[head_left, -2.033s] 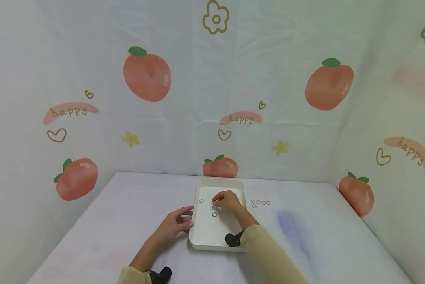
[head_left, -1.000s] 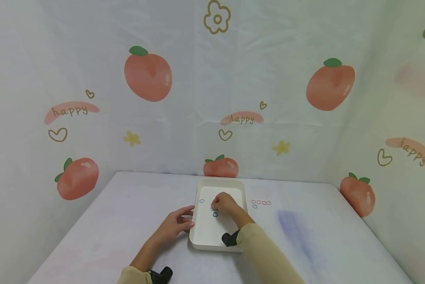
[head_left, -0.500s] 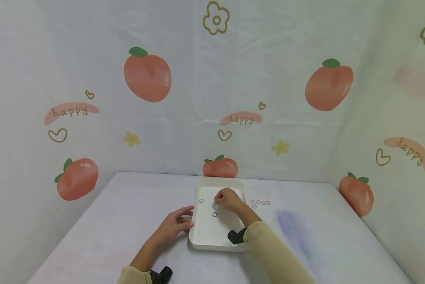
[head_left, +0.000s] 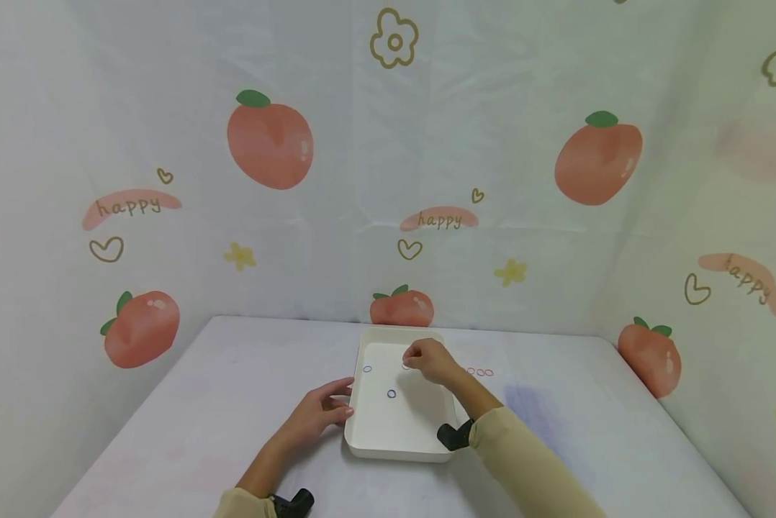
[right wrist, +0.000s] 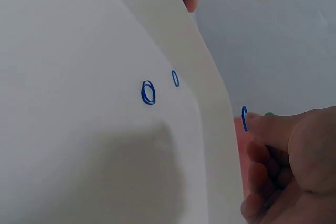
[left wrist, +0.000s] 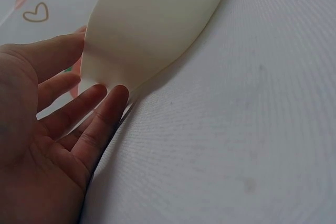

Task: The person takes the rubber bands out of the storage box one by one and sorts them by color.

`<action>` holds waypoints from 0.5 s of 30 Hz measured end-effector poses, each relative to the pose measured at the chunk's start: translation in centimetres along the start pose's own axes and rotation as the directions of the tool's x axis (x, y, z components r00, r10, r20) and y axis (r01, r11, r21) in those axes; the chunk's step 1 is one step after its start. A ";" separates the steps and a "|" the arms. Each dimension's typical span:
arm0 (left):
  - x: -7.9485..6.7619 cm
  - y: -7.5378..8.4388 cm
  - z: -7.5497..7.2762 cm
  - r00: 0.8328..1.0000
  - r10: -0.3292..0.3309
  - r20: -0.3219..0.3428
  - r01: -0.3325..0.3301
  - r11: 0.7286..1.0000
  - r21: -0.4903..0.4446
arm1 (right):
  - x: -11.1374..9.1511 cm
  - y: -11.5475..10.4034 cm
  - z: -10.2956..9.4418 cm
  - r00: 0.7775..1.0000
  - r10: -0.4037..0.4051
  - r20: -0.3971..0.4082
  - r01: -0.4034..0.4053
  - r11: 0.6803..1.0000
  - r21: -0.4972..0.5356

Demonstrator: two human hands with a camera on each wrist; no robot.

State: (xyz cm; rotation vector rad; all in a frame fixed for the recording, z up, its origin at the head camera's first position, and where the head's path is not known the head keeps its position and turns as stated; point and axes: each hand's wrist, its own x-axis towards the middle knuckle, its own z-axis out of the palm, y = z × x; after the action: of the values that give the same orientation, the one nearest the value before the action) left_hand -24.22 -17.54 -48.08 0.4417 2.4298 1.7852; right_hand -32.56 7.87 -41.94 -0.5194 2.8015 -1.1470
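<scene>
A shallow white tray stands on the table. My left hand is at its left side, and in the left wrist view the loosely bent fingers touch the outer wall. Raised over the tray's right part, my right hand pinches a small blue ring between thumb and fingertips. Inside the tray lie a blue ring near the left wall and a thicker-looking darker blue ring in the middle, which shows as doubled loops in the right wrist view.
Several red rings lie in a row on the table right of the tray, partly covered by my right forearm. A white cloth printed with fruit hangs behind the table. The pale tabletop extends to both sides.
My right hand has picked up a blue ring from the tray's middle, then lifted and moved right with it. The left hand stays put. The right forearm now covers the blue ring on the table.
</scene>
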 end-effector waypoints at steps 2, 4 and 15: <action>0.0 0.1 0.0 1.000 0.002 0.002 -0.002 1.000 0.004 | -0.3 0.3 -0.3 1.000 -0.001 -0.008 0.001 1.000 0.002; -0.1 0.2 -0.1 1.000 0.008 0.003 -0.008 1.000 0.009 | -0.5 0.6 -0.6 1.000 0.006 -0.026 -0.006 1.000 0.006; 0.0 -0.1 -0.1 1.000 0.013 0.008 -0.013 1.000 0.014 | -2.9 3.4 -2.6 0.983 0.017 -0.185 -0.010 0.999 0.041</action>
State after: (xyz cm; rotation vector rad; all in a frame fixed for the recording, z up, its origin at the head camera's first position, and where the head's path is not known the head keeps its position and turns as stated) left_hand -24.30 -17.64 -48.10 0.4662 2.4414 1.7689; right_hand -31.33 12.85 -42.61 -0.4097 2.9239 -1.3095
